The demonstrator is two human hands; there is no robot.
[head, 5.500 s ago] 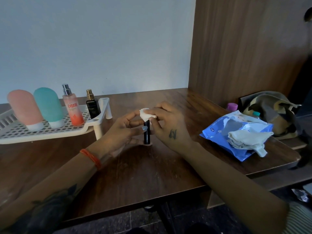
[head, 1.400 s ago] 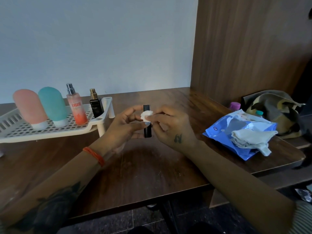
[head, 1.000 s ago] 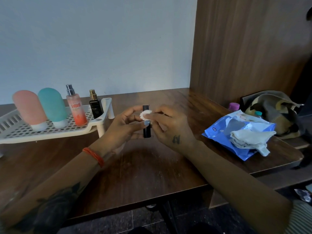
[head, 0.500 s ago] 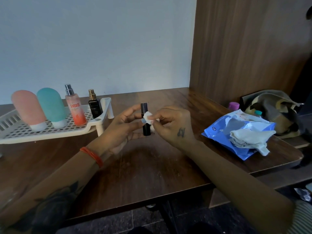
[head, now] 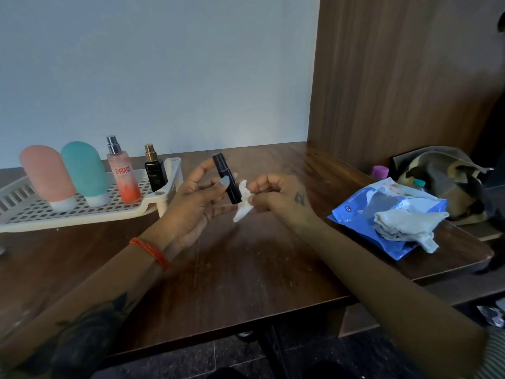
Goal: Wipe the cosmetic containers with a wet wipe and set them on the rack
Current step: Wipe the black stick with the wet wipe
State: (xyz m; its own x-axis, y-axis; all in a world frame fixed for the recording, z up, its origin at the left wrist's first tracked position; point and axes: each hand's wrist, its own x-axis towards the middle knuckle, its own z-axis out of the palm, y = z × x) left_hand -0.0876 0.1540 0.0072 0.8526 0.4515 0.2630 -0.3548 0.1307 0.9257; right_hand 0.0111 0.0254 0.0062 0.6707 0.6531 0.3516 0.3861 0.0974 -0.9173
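the right hand (head: 276,194), pinching the small wet wipe (head: 242,204), is now pulling clear of the black tube (head: 226,179), which the left hand (head: 196,199) is gripping tilted above the table (head: 246,269), so wiping is probably finished. four containers are standing on the white rack (head: 82,212): pink bottle (head: 47,176), teal bottle (head: 84,173), spray bottle (head: 123,170) and dark perfume bottle (head: 155,169).

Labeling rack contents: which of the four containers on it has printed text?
The pink-orange spray bottle, third from left, reads ENGAGE; no other label is legible.

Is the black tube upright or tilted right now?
Tilted: the black tube, held by the left hand, leans with its top toward the rack.
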